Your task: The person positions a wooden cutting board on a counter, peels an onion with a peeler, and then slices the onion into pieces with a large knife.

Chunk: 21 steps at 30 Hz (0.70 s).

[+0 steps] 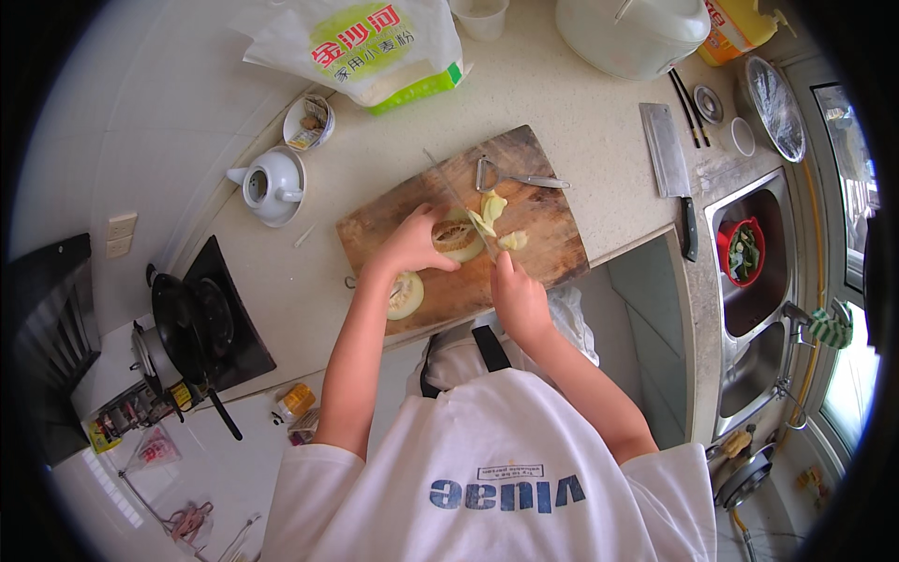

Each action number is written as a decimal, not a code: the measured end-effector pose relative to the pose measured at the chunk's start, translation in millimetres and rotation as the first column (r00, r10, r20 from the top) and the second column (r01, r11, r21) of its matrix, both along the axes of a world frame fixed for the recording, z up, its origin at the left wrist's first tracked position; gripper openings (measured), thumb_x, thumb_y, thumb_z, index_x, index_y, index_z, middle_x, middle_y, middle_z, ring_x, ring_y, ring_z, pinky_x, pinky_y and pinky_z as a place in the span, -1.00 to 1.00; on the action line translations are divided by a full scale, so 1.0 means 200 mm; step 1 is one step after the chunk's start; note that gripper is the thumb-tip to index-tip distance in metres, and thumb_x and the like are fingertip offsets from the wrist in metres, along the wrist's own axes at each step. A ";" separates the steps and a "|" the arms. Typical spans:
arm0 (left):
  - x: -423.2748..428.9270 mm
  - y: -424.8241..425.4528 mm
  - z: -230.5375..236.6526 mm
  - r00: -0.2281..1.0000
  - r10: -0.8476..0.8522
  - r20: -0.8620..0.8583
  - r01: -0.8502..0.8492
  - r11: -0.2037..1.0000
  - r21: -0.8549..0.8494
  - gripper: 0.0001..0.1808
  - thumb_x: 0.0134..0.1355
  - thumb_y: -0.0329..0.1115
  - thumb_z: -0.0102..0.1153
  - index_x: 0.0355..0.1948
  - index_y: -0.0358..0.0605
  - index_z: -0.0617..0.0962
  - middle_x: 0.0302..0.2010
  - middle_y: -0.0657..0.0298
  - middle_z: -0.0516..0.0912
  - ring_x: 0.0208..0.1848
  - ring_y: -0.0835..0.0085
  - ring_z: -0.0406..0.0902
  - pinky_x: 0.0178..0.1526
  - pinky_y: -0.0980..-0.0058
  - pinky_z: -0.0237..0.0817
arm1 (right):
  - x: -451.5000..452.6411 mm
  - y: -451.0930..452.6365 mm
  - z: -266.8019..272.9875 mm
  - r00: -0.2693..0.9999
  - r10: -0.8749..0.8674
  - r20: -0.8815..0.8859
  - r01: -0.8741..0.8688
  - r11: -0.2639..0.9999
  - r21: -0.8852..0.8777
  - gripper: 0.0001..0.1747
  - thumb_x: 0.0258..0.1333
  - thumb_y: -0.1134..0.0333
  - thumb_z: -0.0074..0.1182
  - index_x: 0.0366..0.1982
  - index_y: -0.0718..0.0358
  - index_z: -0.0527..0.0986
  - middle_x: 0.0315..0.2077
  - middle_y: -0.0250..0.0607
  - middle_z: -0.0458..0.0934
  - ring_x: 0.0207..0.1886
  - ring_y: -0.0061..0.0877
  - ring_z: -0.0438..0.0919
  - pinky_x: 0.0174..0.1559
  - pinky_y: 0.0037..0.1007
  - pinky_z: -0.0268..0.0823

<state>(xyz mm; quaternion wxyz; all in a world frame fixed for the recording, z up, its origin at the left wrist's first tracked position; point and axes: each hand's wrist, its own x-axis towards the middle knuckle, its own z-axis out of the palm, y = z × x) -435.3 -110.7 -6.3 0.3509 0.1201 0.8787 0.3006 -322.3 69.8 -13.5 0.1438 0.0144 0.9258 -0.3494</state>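
A wooden cutting board lies before me on the counter. My left hand grips a pale melon half, its cut face with seeds showing beside my fingers. In my right hand is the handle of a knife, mostly hidden by the fingers. The thin knife blade slants up and left along the right side of the melon half. Pale peelings lie right of the blade, with another pale piece lower down. A metal peeler rests near the board's top. Below my left wrist sits a second melon piece, seeds visible.
A cleaver and chopsticks lie right of the board, near a sink holding a red basket of greens. A teapot, a small bowl and a flour bag stand left and behind. Pans sit far left.
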 end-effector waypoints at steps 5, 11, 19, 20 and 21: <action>0.03 -0.02 -0.04 0.998 -0.029 -0.064 0.027 0.999 -0.039 0.01 -0.41 -0.19 0.46 0.16 -0.30 0.34 0.12 -0.07 0.34 0.18 0.07 0.32 0.18 0.34 0.21 | -0.09 -0.03 -0.03 0.997 -0.060 -0.039 0.057 0.996 -0.062 -0.83 0.22 0.31 -0.15 -0.32 0.28 0.23 -0.50 0.12 0.52 -0.49 0.04 0.51 -0.47 -0.01 0.34; 0.07 -0.05 0.00 0.998 0.038 -0.044 -0.037 0.999 0.024 0.04 -0.41 -0.20 0.47 0.19 -0.28 0.29 0.13 -0.04 0.33 0.19 0.08 0.30 0.20 0.33 0.18 | -0.14 -0.01 0.01 0.999 -0.024 0.023 0.024 1.000 -0.011 -0.85 0.18 0.34 -0.13 -0.32 0.25 0.24 -0.57 0.03 0.53 -0.56 -0.04 0.54 -0.51 -0.11 0.41; 0.11 -0.48 0.11 0.902 0.216 -0.373 -0.240 0.971 -0.017 0.02 -0.33 -0.28 0.43 0.22 -0.20 0.20 0.12 0.01 0.32 0.22 0.08 0.24 0.23 0.28 0.13 | -0.10 0.05 0.05 0.996 -0.082 -0.028 0.081 0.996 -0.033 -0.79 0.23 0.25 -0.12 -0.34 0.25 0.23 -0.60 0.04 0.52 -0.57 -0.03 0.51 -0.54 -0.08 0.35; 0.10 -0.53 0.10 0.906 0.206 -0.370 -0.249 0.966 -0.073 0.01 -0.31 -0.28 0.42 0.21 -0.20 0.19 0.12 0.01 0.32 0.22 0.08 0.24 0.23 0.28 0.13 | -0.07 0.08 0.08 0.996 -0.078 -0.031 0.076 0.996 -0.038 -0.79 0.23 0.25 -0.12 -0.34 0.25 0.23 -0.60 0.04 0.52 -0.57 -0.03 0.51 -0.54 -0.08 0.35; 0.11 -0.58 0.07 0.904 0.210 -0.373 -0.256 0.964 -0.076 0.01 -0.31 -0.28 0.42 0.21 -0.20 0.19 0.12 0.01 0.32 0.22 0.08 0.24 0.23 0.28 0.13 | -0.04 0.11 0.10 0.994 -0.094 -0.062 0.088 0.992 -0.091 -0.79 0.22 0.27 -0.10 -0.37 0.26 0.24 -0.61 0.04 0.52 -0.56 -0.01 0.50 -0.54 -0.09 0.33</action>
